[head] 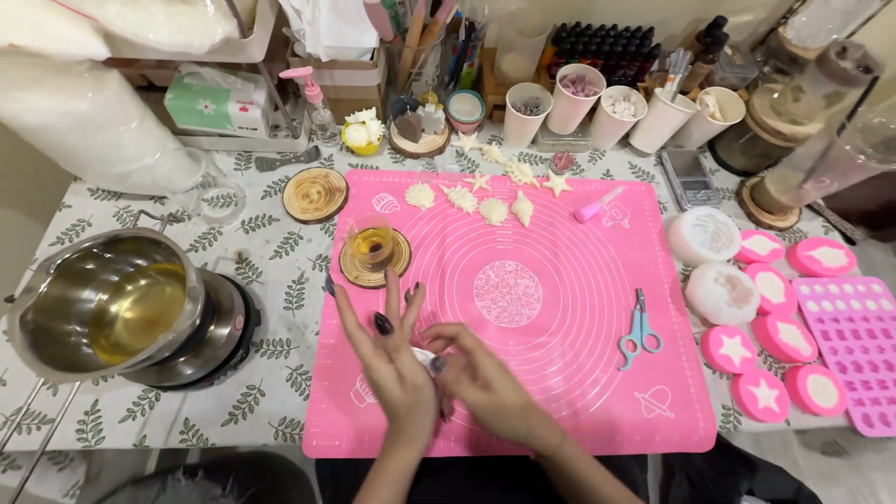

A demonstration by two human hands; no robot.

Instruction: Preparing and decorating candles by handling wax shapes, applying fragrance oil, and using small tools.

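A small white object [423,356] sits between the left hand [397,359] and the right hand [481,378]; the fingers cover most of it, so its shape cannot be told. Both forearms are cut off by the lower edge. The pink ice-cube-style mould [859,350] runs out of view at the right edge. The large white bag [84,112] is cropped at the top and left. Contents of the paper cups [607,112] are too small to identify. The jars [812,112] at upper right are blurred and partly out of frame.
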